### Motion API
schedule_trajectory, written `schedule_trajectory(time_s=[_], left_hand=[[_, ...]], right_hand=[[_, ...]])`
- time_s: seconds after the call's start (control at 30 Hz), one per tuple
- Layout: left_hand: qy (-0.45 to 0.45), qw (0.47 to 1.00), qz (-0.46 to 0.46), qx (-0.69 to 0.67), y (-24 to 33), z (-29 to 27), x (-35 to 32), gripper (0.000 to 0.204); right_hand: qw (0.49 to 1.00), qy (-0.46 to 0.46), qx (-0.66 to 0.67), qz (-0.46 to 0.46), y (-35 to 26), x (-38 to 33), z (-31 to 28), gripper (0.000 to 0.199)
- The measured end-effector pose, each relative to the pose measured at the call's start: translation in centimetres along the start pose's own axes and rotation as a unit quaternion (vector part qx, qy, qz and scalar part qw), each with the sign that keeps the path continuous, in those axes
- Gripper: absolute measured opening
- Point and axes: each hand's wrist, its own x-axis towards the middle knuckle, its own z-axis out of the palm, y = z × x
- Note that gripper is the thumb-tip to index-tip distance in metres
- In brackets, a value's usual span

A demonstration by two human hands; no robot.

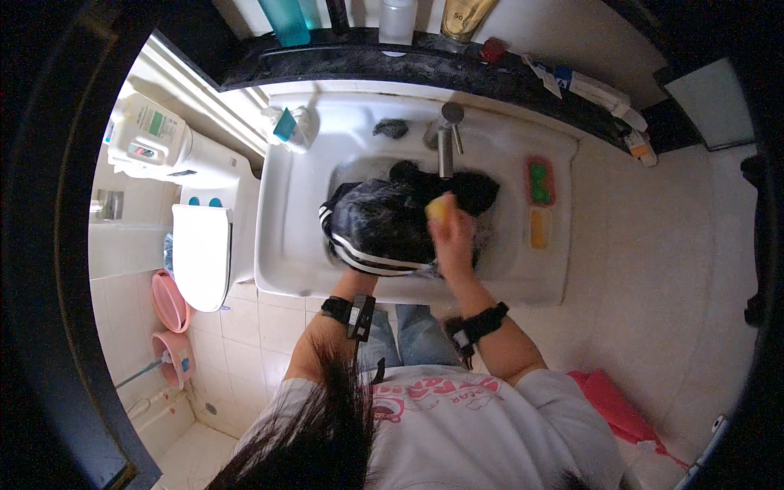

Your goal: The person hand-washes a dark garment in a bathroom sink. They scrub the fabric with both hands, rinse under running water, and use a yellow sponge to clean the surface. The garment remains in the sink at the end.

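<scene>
A black garment (pixel 376 222) with white stripes lies bunched in the sink basin, wet and streaked with suds. My right hand (pixel 454 235) is closed around a yellow bar of soap (pixel 441 209), over the right part of the cloth and just below the faucet (pixel 446 147). My left hand (pixel 356 282) reaches in under the garment's near edge. Only its wrist end shows; the cloth hides the fingers. More dark cloth (pixel 474 193) sits bunched at the basin's right side, beneath the faucet's spout.
On the white sink's (pixel 282 245) right rim are a red dish (pixel 540 181) with something green and a yellow dish (pixel 539 229). A dark scrap (pixel 390 128) lies on the back ledge. Bottles and tubes line a black shelf (pixel 343 61). A toilet (pixel 202 253) stands left.
</scene>
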Motion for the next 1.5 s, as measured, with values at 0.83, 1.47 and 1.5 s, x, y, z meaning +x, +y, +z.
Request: schedule_trajectory(time_s=[0.83, 1.47, 1.5], left_hand=[[-0.039, 0.939, 0.052, 0.337, 2.6, 0.8, -1.7, 0.049], [0.001, 0.803, 0.177, 0.569, 4.3, 1.9, -2.2, 0.057], [0.01, 0.821, 0.158, 0.548, 4.7, 1.6, -1.8, 0.059]], right_hand=[[0.989, 0.055, -0.118, -0.067, 1.9, -0.6, -1.1, 0.048], [0.955, 0.121, -0.251, 0.103, 11.6, 1.9, -3.9, 0.033], [0.939, 0.119, -0.285, 0.148, 13.3, 2.6, -4.8, 0.035]])
